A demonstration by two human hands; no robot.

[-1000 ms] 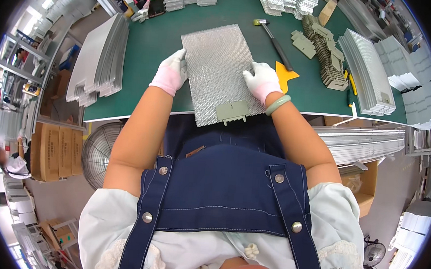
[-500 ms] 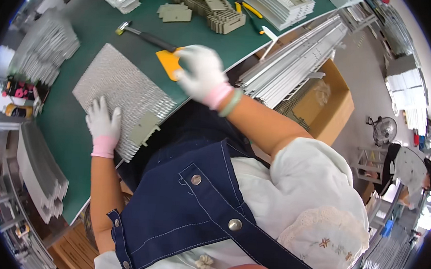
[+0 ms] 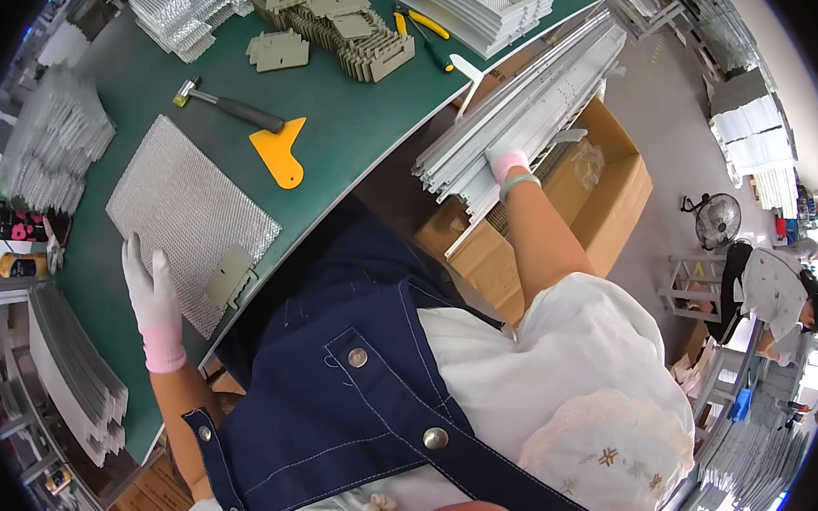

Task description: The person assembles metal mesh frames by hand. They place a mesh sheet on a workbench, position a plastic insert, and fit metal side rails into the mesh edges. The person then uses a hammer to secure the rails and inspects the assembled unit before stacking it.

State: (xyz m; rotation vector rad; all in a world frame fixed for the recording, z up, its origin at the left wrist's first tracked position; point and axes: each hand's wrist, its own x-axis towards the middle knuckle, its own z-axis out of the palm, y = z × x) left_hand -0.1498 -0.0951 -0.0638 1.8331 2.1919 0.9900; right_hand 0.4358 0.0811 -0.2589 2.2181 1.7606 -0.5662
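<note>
Bench [image 3: 360, 131] runs green under everything, its far corners cut off by the rim. Mesh sheet [image 3: 186, 218] lies at the near edge; the left hand [image 3: 149, 291] rests flat and open on its near corner, wrist bent. Rails [image 3: 521, 112] lean off the bench's right edge over a box [image 3: 609, 202]; the right hand [image 3: 506, 161] reaches among them, fingers hidden, grip unclear
</note>
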